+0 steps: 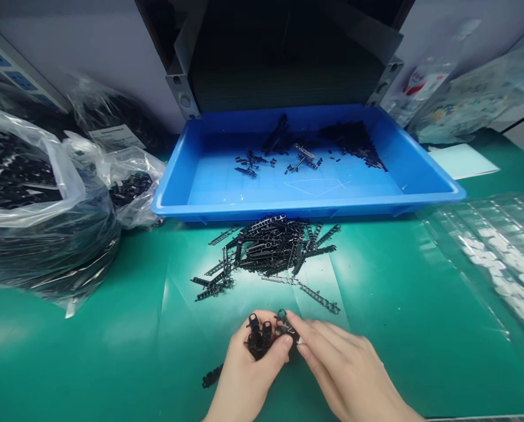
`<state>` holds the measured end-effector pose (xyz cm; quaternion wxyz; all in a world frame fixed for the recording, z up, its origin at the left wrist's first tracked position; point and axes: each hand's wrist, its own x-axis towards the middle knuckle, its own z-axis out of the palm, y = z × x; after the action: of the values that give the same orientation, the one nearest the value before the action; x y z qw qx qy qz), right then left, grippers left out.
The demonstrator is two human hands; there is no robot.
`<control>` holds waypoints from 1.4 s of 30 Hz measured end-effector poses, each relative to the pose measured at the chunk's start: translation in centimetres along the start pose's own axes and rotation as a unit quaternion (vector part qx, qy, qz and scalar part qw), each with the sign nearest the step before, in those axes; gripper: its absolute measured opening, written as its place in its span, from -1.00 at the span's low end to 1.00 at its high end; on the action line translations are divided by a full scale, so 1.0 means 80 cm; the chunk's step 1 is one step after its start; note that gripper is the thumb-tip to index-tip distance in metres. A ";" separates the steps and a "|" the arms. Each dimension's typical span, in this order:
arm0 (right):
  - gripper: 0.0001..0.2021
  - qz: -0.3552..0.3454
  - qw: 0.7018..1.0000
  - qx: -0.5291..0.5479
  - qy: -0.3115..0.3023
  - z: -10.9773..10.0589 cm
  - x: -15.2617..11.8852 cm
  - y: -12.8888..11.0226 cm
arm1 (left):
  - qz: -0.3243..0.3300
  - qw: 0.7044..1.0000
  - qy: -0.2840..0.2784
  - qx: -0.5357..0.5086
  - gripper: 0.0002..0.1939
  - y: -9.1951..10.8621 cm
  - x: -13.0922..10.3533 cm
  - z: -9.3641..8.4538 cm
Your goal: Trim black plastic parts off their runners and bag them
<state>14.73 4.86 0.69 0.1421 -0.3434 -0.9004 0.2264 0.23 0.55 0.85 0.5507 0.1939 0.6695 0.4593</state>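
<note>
Several black plastic strips (257, 340) stick out of my left hand (248, 369), whose fingers are wrapped round them. My right hand (345, 363) meets it from the right, thumb and fingers pinched at a small black plastic piece (287, 331) by the left thumb tip. Part of that piece is hidden by the fingers. Under the left wrist another black strip (212, 376) pokes out to the left. Beyond both hands lies a loose pile of black ladder-like plastic strips (271, 246) on the green mat (178, 340).
Behind the pile stands a blue tray (306, 209) with small black parts inside. Clear bags of black parts (46, 234) crowd the left. To the right are a clear plastic tray (486, 281) with white pieces, a paper sheet (464, 161) and a bottle (420, 88).
</note>
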 end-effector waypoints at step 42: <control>-0.68 -0.014 0.998 0.040 -0.037 0.000 0.008 0.002 | -0.047 0.981 -0.160 -0.099 -0.64 -0.018 0.012 -0.014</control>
<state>14.37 5.46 0.69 0.1254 -0.3162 -0.9000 0.2724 -0.71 0.12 -0.96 0.6883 0.1781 0.5321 0.4598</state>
